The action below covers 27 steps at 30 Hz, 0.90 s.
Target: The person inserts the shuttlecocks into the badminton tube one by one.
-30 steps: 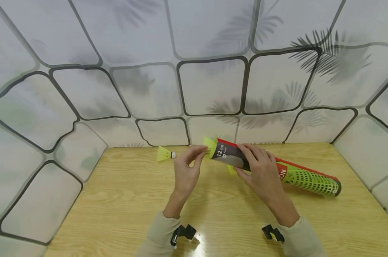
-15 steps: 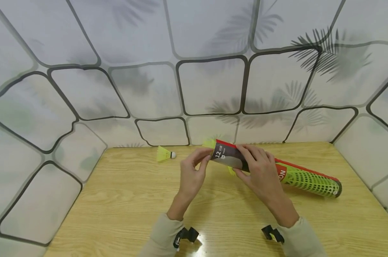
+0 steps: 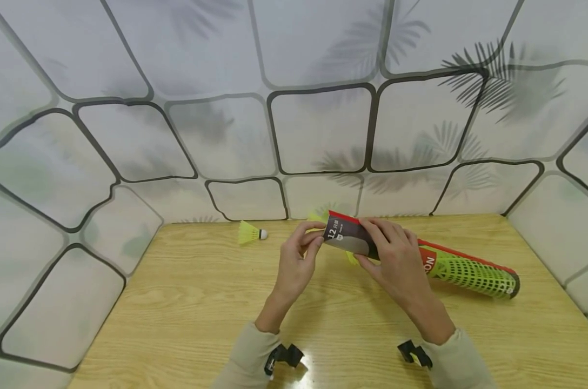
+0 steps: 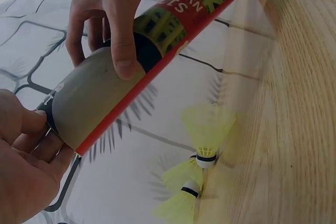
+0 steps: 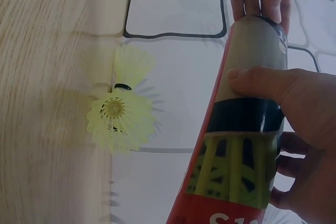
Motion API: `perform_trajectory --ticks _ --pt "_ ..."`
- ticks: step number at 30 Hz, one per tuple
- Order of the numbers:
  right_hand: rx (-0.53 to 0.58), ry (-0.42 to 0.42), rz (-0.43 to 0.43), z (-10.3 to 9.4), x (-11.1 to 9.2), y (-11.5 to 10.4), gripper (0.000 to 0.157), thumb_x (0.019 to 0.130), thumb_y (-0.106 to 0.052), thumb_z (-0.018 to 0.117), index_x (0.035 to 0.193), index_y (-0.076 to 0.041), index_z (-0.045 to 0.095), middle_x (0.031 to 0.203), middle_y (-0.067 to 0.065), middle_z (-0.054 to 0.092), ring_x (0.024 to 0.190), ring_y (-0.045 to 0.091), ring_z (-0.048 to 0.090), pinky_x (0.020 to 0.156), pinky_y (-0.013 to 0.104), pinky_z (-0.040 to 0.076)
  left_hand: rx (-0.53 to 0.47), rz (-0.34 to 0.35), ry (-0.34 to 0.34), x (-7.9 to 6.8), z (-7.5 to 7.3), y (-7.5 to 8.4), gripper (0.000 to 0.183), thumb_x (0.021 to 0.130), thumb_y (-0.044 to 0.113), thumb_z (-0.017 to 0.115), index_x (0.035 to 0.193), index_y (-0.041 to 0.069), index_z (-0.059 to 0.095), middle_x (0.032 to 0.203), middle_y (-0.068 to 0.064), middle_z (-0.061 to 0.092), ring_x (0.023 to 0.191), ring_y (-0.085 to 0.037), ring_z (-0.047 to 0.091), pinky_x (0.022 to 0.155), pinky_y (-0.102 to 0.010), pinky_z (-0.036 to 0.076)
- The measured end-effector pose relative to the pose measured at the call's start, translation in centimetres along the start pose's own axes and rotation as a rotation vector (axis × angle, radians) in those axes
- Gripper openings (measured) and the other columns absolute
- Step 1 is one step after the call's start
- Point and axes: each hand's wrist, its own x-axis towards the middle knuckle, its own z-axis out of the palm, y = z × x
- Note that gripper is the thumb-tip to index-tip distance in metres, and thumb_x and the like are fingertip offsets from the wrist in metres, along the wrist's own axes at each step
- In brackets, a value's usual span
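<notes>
Clamps the right hand round the shuttlecock tube, with the thumb on the near side. Holds the tube at a slant above the table, with the "12" end raised and the green netted end lower, to the right. Sets the left hand against the raised end with bent fingers, apart from the right hand. Cannot tell the left hand's grip, with fingertips partly hidden there. Shows one shuttlecock on its side, left of the hands, with the white cork pointing right. Includes a second shuttlecock, partly hidden behind the raised end, and a third shuttlecock, mostly covered by the tube. Wears pale sleeves. Faces a pale wall with dark block outlines.
</notes>
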Motion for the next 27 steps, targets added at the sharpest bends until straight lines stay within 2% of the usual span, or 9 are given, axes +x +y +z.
perform_trajectory --ticks 6,11,15,21,27 --pt "-0.004 -0.016 0.006 0.0 0.0 0.1 0.077 0.072 -0.018 0.096 0.139 -0.007 0.060 0.132 0.015 0.061 0.119 0.038 0.056 0.094 0.062 0.044 0.024 0.002 0.010 0.1 -0.3 0.0 0.021 0.097 -0.005 0.065 0.118 -0.002 0.067 0.111 -0.016 0.075 0.105 -0.027 0.073 0.096 -0.033 0.056" --pt "-0.008 -0.021 0.017 -0.1 -0.1 0.3 0.076 0.072 -0.018 0.095 0.139 -0.007 0.060 0.131 0.015 0.061 0.119 0.038 0.056 0.094 0.061 0.044 0.065 0.022 0.036 0.4 -1.3 -0.4 0.019 0.096 -0.002 0.069 0.115 0.000 0.070 0.112 -0.012 0.074 0.105 -0.027 0.071 0.096 -0.040 0.056" --pt "-0.006 -0.022 0.022 -0.1 -0.1 0.3 0.076 0.072 -0.018 0.094 0.139 -0.007 0.060 0.131 0.015 0.062 0.119 0.038 0.056 0.093 0.061 0.043 0.109 0.023 0.088 0.6 -2.7 -1.2 0.016 0.098 0.001 0.068 0.113 0.000 0.071 0.111 -0.013 0.074 0.105 -0.029 0.070 0.095 -0.046 0.056" --pt "-0.006 -0.019 0.022 -0.1 -0.1 0.3 0.076 0.073 -0.018 0.094 0.139 -0.007 0.060 0.130 0.015 0.062 0.118 0.038 0.056 0.092 0.061 0.043 0.194 -0.013 0.213 1.1 -5.6 -2.8 0.014 0.097 0.002 0.070 0.111 0.001 0.073 0.110 -0.017 0.073 0.105 -0.031 0.068 0.096 -0.049 0.055" --pt "-0.005 -0.015 0.019 -0.1 -0.1 0.4 0.075 0.072 -0.018 0.094 0.139 -0.008 0.060 0.129 0.015 0.062 0.117 0.038 0.057 0.092 0.061 0.044 0.317 -0.074 0.283 0.9 -7.9 -4.5 0.021 0.095 0.001 0.072 0.116 0.001 0.071 0.125 -0.015 0.067 0.123 -0.033 0.059 0.103 -0.059 0.047"
